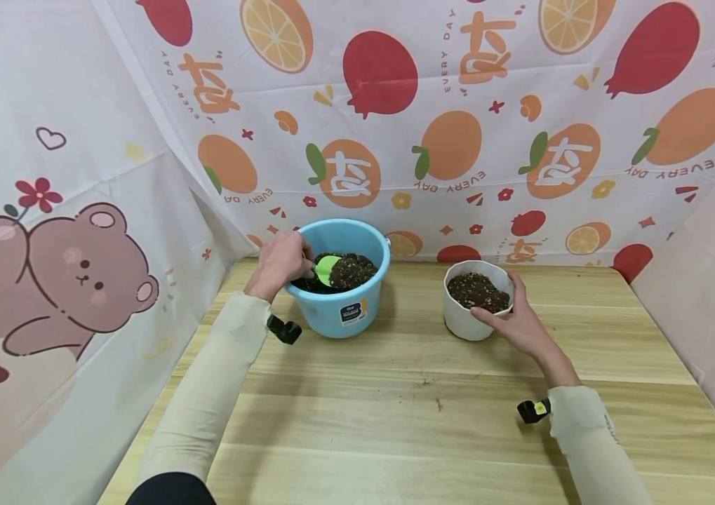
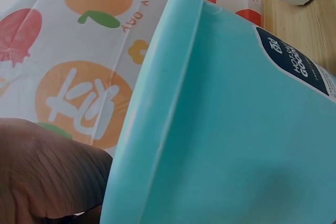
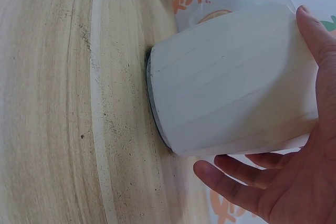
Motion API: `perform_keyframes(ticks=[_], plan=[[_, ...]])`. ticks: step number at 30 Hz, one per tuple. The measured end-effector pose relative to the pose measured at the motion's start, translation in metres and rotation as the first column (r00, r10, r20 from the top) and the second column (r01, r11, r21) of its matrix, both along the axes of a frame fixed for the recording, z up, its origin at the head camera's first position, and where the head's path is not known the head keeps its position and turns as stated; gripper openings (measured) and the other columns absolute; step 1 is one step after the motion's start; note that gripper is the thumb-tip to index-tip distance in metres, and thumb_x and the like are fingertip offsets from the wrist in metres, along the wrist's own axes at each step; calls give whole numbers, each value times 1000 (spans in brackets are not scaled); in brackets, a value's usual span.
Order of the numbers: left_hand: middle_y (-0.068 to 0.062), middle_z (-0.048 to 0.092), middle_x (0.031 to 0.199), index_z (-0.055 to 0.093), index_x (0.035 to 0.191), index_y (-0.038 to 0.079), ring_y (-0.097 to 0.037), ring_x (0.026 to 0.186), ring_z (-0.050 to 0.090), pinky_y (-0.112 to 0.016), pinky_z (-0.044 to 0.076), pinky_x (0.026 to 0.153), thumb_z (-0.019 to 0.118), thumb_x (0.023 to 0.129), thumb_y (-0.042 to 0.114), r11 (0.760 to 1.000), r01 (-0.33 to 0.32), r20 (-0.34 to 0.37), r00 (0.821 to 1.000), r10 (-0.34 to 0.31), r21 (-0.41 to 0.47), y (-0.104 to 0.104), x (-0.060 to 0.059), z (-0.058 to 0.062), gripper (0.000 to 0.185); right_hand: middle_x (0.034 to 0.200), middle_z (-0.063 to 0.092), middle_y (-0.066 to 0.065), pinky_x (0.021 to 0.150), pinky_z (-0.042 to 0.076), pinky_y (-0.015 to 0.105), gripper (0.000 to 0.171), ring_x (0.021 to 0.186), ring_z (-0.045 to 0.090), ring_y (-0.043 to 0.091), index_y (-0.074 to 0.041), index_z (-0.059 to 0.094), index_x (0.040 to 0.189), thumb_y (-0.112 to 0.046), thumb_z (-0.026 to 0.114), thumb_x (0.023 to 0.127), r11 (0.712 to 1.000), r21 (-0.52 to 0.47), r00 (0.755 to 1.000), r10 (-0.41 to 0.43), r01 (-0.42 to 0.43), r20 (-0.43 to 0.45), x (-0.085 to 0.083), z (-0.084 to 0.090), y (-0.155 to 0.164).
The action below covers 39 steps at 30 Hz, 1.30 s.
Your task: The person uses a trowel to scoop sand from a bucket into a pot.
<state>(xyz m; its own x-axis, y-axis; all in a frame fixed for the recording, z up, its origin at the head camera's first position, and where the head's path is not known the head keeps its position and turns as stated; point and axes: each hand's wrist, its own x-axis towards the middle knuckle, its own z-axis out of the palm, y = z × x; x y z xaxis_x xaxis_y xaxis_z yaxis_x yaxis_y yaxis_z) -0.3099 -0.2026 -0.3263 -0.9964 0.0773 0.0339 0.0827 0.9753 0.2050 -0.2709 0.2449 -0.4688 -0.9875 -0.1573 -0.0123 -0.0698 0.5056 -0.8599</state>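
The left hand [image 1: 279, 263] has its grip closed on the small green plastic scoop [image 1: 327, 270]; it looks light and stiff. The right hand [image 1: 524, 324] cups the white pot [image 1: 467, 322] with a wide grip; the soil likely makes it heavy.

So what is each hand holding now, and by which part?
The left hand grips the green scoop by its handle, in the blue bucket. The right hand steadies the white pot at its rim.
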Motion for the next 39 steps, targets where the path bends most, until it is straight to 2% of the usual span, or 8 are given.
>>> perform_keyframes(ticks=[20, 28, 39], plan=[[-13, 76, 97, 78, 92, 9, -30, 86, 66, -44, 52, 74, 82, 84, 21, 999, -5, 16, 1000, 4, 46, -2, 0, 2, 15, 169, 12, 22, 118, 22, 70, 118, 155, 19, 46, -31, -17, 161, -51, 75, 88, 1000, -2, 1000, 3, -3, -7, 0, 1, -1], [-12, 77, 94, 78, 89, 10, -29, 83, 67, -41, 51, 70, 79, 87, 21, 999, 7, 14, 1000, -8, 54, -4, -1, 3, 11, 168, 13, 22, 118, 21, 70, 118, 155, 19, 45, -31, -16, 161, -51, 75, 88, 1000, 3, 1000, 2, -2, -7, -1, -1, 1], [-12, 76, 95, 78, 90, 8, -29, 85, 65, -42, 51, 73, 80, 86, 20, 998, 13, 10, 1000, -14, 67, -6, 2, 8, 13, 169, 12, 21, 118, 22, 71, 118, 155, 19, 46, -32, -17, 160, -51, 75, 88, 1000, 8, 1000, 1, -1, 5, -2, -1, 2]])
